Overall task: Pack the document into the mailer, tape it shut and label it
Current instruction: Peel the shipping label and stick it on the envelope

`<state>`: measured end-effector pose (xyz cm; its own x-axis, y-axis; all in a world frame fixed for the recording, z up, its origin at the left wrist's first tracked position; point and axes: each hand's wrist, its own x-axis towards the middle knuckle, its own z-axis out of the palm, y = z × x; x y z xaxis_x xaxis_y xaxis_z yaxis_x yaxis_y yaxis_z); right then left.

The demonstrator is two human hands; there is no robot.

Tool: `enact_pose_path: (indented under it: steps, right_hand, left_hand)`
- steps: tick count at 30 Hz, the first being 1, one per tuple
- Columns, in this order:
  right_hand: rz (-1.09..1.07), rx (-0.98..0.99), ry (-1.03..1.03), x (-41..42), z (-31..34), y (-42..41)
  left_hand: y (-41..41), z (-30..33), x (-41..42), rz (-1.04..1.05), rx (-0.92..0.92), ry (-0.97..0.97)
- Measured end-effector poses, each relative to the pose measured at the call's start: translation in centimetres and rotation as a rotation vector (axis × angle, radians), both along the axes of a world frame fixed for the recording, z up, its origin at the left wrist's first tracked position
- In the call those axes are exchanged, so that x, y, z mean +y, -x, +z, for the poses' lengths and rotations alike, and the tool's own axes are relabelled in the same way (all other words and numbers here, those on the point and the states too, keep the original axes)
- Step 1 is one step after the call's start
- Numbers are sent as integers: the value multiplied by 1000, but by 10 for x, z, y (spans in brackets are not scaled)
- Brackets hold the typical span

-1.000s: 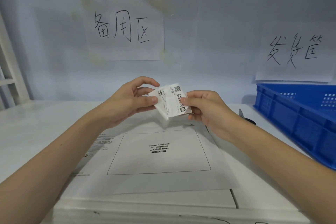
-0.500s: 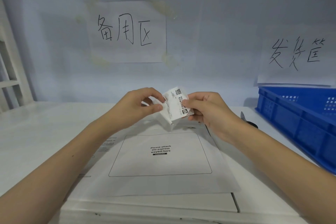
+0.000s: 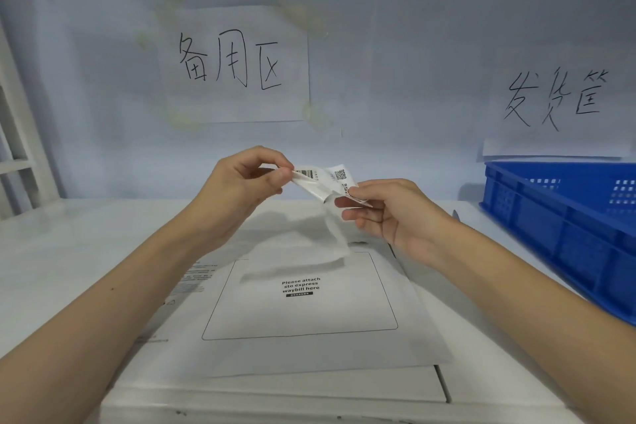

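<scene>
Fingers of left hand [image 3: 241, 189] and right hand [image 3: 385, 210] pinch the label [image 3: 323, 179], peeling its backing above the mailer [image 3: 309, 317].

My worktop [image 3: 62, 251] is a white table that runs back to the wall. Near its front edge, right under me, sits a flat white box [image 3: 275, 396], and the mailer [image 3: 303, 306] lies flat on top of that box, its printed waybill frame facing up and its far end reaching toward the back edge. At the right edge of the worktop stands a blue plastic crate [image 3: 564, 237] with perforated walls. Between the crate and the mailer, close to the back, a dark object [image 3: 455, 214] rests on the surface; I cannot tell what it is.
</scene>
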<state>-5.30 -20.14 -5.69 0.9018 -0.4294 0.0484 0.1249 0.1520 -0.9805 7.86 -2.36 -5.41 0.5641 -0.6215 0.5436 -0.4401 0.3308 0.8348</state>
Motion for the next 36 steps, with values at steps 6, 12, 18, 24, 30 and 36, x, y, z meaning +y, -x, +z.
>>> enact_pose_path:
  steps: [6, 12, 18, 24, 30, 36]
  right_hand:
    - [-73, -83, 37, 0, 2, 3]
    - [-148, -81, 342, 2, -1, 0]
    - [-174, -79, 391, 4, -2, -1]
    - [-202, -40, 354, -1, 0, 1]
    - [-212, -15, 122, -12, 2, 4]
    - [-143, -94, 11, -14, 6, 6]
  left_hand:
    - [0, -2, 3, 4, -100, -77]
    - [3, -8, -2, 147, -309, -219]
    - [0, -22, -4, 244, -673, -417]
    - [-1, -20, -6, 252, -625, -376]
    - [2, -8, -3, 182, -388, -202]
    - [1, -5, 3, 138, -271, -183]
